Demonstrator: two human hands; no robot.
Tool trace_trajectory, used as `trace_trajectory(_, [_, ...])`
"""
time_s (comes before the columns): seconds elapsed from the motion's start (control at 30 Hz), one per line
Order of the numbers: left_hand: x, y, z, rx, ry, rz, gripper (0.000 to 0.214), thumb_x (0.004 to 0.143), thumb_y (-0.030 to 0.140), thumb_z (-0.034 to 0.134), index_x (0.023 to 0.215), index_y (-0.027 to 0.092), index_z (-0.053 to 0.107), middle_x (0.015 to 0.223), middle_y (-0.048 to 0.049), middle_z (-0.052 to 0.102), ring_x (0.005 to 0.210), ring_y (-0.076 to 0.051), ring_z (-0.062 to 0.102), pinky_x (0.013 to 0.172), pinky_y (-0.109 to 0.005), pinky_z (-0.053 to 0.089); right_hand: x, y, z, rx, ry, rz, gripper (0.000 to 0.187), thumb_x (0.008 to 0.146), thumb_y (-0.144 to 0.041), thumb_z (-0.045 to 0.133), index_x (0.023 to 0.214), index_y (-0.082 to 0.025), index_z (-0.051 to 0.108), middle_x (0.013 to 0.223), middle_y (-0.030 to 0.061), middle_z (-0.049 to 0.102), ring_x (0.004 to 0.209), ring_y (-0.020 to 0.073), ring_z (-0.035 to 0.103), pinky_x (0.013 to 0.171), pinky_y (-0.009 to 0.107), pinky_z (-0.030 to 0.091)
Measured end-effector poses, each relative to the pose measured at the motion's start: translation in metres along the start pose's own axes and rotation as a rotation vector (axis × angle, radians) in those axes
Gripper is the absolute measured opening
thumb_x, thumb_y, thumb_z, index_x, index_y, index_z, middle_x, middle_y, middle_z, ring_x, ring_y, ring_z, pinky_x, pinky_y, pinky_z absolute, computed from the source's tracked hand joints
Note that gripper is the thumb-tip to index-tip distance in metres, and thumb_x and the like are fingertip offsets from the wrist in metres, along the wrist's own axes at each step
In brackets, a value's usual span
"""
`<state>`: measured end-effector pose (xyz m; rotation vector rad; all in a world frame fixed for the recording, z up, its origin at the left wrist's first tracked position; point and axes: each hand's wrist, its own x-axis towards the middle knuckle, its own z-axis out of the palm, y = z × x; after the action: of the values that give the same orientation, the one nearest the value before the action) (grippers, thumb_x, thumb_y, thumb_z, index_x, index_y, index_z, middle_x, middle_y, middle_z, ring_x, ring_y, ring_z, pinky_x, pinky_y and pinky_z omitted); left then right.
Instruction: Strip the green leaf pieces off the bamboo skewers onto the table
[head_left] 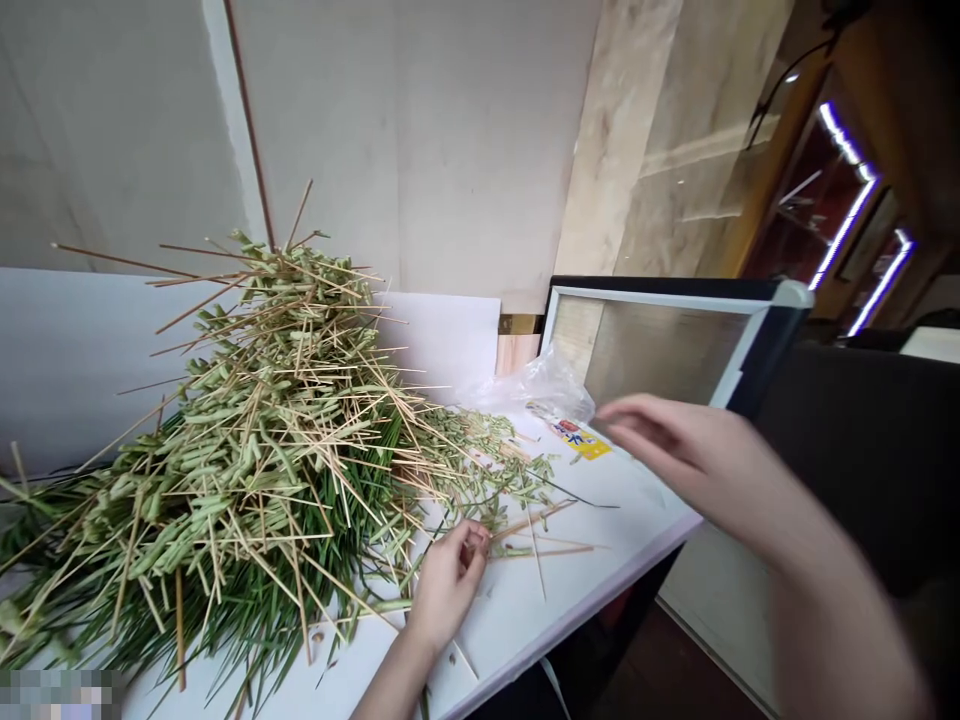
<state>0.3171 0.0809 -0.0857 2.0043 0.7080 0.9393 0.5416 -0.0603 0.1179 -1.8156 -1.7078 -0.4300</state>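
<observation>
My left hand [448, 578] is low over the white table, its fingers curled into a pinch. Thin bamboo skewers [536, 522] lie beside its fingertips; whether it grips one is hidden. Raised to the right, my right hand [679, 440] has its thumb and fingers closed together, and I cannot make out anything between them. A large heap of skewers threaded with short green vegetable pieces [247, 430] rises left of my left hand. Long dark green, grass-like leaves [247, 610] lie under the heap. Loose green pieces [480, 440] are scattered at its right side.
A crumpled clear plastic bag [551, 385] and a yellow printed packet [581, 440] lie toward the back of the white table [517, 640]. Behind them stands a dark-edged framed panel [667, 345]. The wall [465, 150] closes off the back; the table's edge runs diagonally at right.
</observation>
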Motion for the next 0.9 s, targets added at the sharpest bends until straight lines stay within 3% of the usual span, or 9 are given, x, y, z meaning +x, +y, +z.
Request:
trace_trajectory(0.1, [0.000,-0.001,0.001,0.012,-0.007,-0.001,0.027,0.098,0.041,0.046,0.100,0.019,0.062,0.083,-0.0027,0.067,0.061,-0.016,0.054,0.059,-0.026,0.039,0.055,0.048,0.075,-0.061,-0.224,0.195,0.021,0.096,-0.032,0.053,0.094,-0.025,0.072,0.091,0.0006,0.078,0.081,0.0170,0.069,0.066,0.030,0.044])
trace_trajectory(0.17, [0.001,-0.002,0.001,0.023,-0.008,0.001,0.027,0.098,0.041,0.045,0.100,0.020,0.062,0.083,-0.0028,0.067,0.062,-0.017,0.054,0.060,-0.026,0.039,0.080,0.084,0.134,-0.061,-0.352,0.266,0.020,0.095,-0.021,0.052,0.091,-0.018,0.072,0.084,0.0019,0.078,0.072,0.0140,0.069,0.065,0.028,0.049])
trace_trajectory(0.23, [0.001,-0.003,0.000,0.032,-0.008,0.003,0.028,0.098,0.042,0.046,0.099,0.020,0.062,0.083,-0.0026,0.067,0.062,-0.016,0.053,0.060,-0.026,0.038,0.092,0.116,0.183,-0.092,-0.468,0.323,0.014,0.091,-0.025,0.064,0.083,-0.016,0.071,0.078,0.0007,0.075,0.067,0.0148,0.068,0.066,0.031,0.054])
trace_trajectory(0.33, [0.001,-0.003,0.000,0.032,-0.004,-0.005,0.028,0.098,0.042,0.046,0.099,0.020,0.063,0.082,-0.0023,0.067,0.060,-0.016,0.053,0.059,-0.025,0.038,0.096,0.144,0.229,-0.130,-0.511,0.347,0.011,0.091,-0.025,0.068,0.087,-0.015,0.072,0.094,0.0032,0.077,0.090,0.0189,0.071,0.086,0.039,0.057])
trace_trajectory(0.6, [0.003,-0.002,0.001,0.029,-0.005,-0.023,0.023,0.096,0.036,0.046,0.097,0.020,0.063,0.082,-0.0037,0.068,0.062,-0.017,0.055,0.060,-0.025,0.039,0.097,0.130,0.289,-0.157,-0.521,0.413,0.017,0.096,-0.027,0.063,0.106,-0.017,0.070,0.114,0.0067,0.075,0.109,0.0237,0.069,0.095,0.047,0.056])
trace_trajectory(0.9, [0.010,0.000,0.004,-0.012,-0.011,-0.027,0.020,0.095,0.033,0.049,0.097,0.020,0.064,0.082,-0.0043,0.068,0.066,-0.019,0.059,0.062,-0.026,0.041,0.110,0.122,0.312,-0.217,-0.469,0.376,0.019,0.096,-0.020,0.061,0.114,-0.017,0.067,0.121,0.0078,0.072,0.117,0.0252,0.066,0.097,0.048,0.057])
